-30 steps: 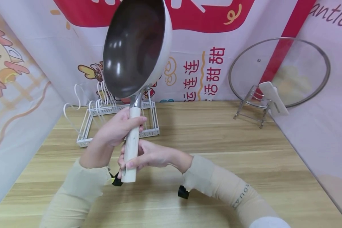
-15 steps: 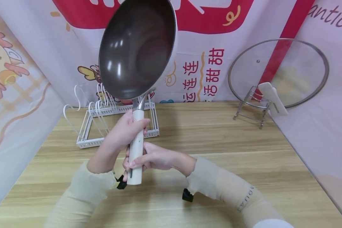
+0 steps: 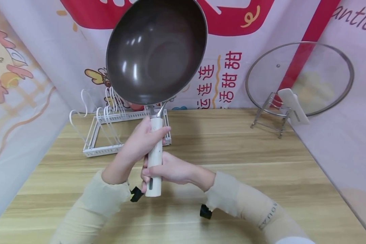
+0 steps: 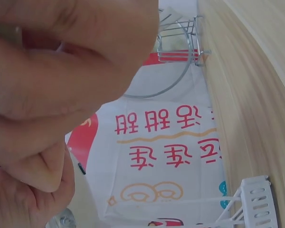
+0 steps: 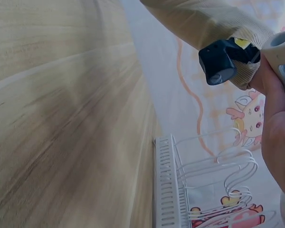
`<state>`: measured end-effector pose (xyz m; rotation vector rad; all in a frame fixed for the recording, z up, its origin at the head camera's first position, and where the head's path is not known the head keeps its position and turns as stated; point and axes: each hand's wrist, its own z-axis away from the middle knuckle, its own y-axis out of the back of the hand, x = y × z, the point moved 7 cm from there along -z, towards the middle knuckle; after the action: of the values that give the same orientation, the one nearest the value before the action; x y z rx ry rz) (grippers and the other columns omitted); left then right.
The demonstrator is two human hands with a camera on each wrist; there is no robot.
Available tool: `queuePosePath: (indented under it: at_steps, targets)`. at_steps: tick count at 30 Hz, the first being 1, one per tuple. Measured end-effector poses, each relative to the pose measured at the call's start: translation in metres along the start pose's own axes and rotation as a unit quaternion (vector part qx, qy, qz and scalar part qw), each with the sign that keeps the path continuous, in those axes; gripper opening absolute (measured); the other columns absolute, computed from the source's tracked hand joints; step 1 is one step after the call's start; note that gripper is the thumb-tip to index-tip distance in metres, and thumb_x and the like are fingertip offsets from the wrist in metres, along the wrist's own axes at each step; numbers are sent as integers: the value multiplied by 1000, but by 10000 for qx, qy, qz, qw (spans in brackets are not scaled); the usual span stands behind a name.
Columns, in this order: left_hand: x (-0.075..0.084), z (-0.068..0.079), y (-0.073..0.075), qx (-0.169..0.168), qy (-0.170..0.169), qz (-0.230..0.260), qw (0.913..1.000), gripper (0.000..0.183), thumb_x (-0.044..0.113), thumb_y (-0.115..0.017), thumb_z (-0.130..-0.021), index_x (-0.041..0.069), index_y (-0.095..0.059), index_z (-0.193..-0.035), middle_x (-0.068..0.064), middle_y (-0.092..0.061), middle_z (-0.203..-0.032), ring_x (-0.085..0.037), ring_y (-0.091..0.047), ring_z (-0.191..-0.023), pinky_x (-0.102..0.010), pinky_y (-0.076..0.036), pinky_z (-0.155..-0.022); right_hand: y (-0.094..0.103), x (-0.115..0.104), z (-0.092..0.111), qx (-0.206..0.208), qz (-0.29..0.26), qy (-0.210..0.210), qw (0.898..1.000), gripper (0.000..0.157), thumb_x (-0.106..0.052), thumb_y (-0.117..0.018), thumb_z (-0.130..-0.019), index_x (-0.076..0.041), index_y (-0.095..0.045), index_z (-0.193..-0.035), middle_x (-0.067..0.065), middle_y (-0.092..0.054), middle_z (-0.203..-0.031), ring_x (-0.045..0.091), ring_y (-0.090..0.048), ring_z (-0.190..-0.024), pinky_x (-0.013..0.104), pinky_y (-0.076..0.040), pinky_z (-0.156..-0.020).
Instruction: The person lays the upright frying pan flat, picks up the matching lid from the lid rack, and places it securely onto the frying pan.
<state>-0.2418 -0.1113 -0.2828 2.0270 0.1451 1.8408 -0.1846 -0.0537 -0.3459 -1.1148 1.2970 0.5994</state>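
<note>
Both hands grip the pale handle of a frying pan (image 3: 158, 57), raised above the table with its dark inside turned toward me. My left hand (image 3: 141, 139) holds the upper handle close to the metal neck, its thumb lying across the front. Lower down, near the handle's end, my right hand (image 3: 174, 168) wraps round from the right. The left wrist view shows the curled left fingers (image 4: 61, 71) close up. In the right wrist view the handle's end (image 5: 279, 52) sticks out beside the right hand (image 5: 278, 128). The pan's top edge runs out of the head view.
Behind the hands, at the left, a white wire rack (image 3: 102, 150) with curved dividers stands on the wooden table (image 3: 231, 189). A glass lid (image 3: 320, 78) and a white spatula-like piece (image 3: 292, 105) lean in a small metal stand (image 3: 268, 127) at the back right. Printed cloth walls enclose the table.
The pan and both hands have moved right. The pan has turned, so more of its dark inside faces me. Both grips on the handle stay the same.
</note>
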Motion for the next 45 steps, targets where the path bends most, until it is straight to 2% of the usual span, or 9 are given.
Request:
queuePosePath:
  at_steps: [9, 14, 20, 25, 29, 32, 35, 39, 45]
  targets:
    - [11, -4, -10, 52, -137, 541, 9984, 27, 13, -65, -100, 0, -43, -108, -11, -58, -75, -19, -61, -61, -27, -53, -56, 8, -13, 13, -278, -4, 81, 9996, 9, 5, -43, -100, -4, -43, -99, 3, -56, -78, 20, -70, -78, 36, -59, -81]
    - [11, -3, -12, 112, -55, 612, 9980, 29, 14, -65, -101, 1, -40, -110, -12, -56, -78, -18, -60, -61, -26, -53, -56, 8, -14, 15, -469, -94, 76, 9988, 9, 3, -43, -100, -5, -42, -101, 3, -57, -79, 20, -70, -79, 37, -58, -83]
    - [10, -1, -16, -18, -145, 932, 9955, 25, 10, -59, -103, 1, -38, -113, -13, -58, -75, -16, -59, -62, -24, -51, -54, 8, -12, 20, -453, -133, 50, 9989, 8, -4, -45, -99, -7, -39, -102, 1, -55, -78, 18, -70, -79, 35, -57, -80]
    - [10, 0, -22, -337, -205, 1471, 9883, 18, 5, -55, -103, 1, -38, -111, -6, -59, -72, -13, -58, -62, -23, -51, -55, 8, -12, 25, -480, -228, 89, 9985, 11, -6, -48, -96, -9, -39, -103, -1, -56, -76, 18, -70, -76, 36, -58, -77]
    - [12, -1, -25, -620, -329, 1970, 9779, 11, 1, -54, -102, 1, -43, -105, -4, -61, -71, -12, -59, -63, -21, -52, -58, 6, -15, 28, -587, -287, 190, 9977, 15, -7, -49, -96, -9, -37, -104, -3, -57, -76, 17, -70, -75, 37, -60, -77]
    - [14, -2, -27, -685, -367, 2213, 9721, 12, -1, -56, -100, 3, -44, -104, -3, -62, -71, -12, -60, -62, -21, -53, -58, 4, -17, 29, -680, -408, 260, 9965, 18, -7, -51, -95, -10, -36, -105, -3, -58, -76, 16, -70, -75, 36, -60, -76]
    - [13, -2, -27, -577, -265, 2228, 9728, 18, -2, -58, -98, 4, -43, -104, -4, -62, -70, -12, -60, -60, -21, -53, -57, 3, -17, 31, -748, -581, 278, 9951, 21, -9, -54, -94, -11, -37, -104, -3, -59, -76, 15, -70, -75, 36, -59, -76]
    - [10, -1, -29, -365, -137, 1920, 9806, 20, -1, -60, -98, 2, -41, -106, -4, -61, -69, -12, -60, -59, -22, -53, -56, 1, -13, 33, -842, -725, 259, 9935, 23, -14, -59, -94, -12, -39, -104, -3, -60, -77, 16, -70, -75, 34, -59, -74]
    - [12, 4, -30, -67, -71, 1446, 9894, 27, 2, -62, -98, 0, -39, -113, -8, -62, -72, -15, -62, -60, -23, -54, -54, 1, -11, 36, -895, -665, 300, 9933, 25, -16, -62, -97, -12, -39, -104, -3, -62, -79, 17, -72, -78, 34, -59, -75]
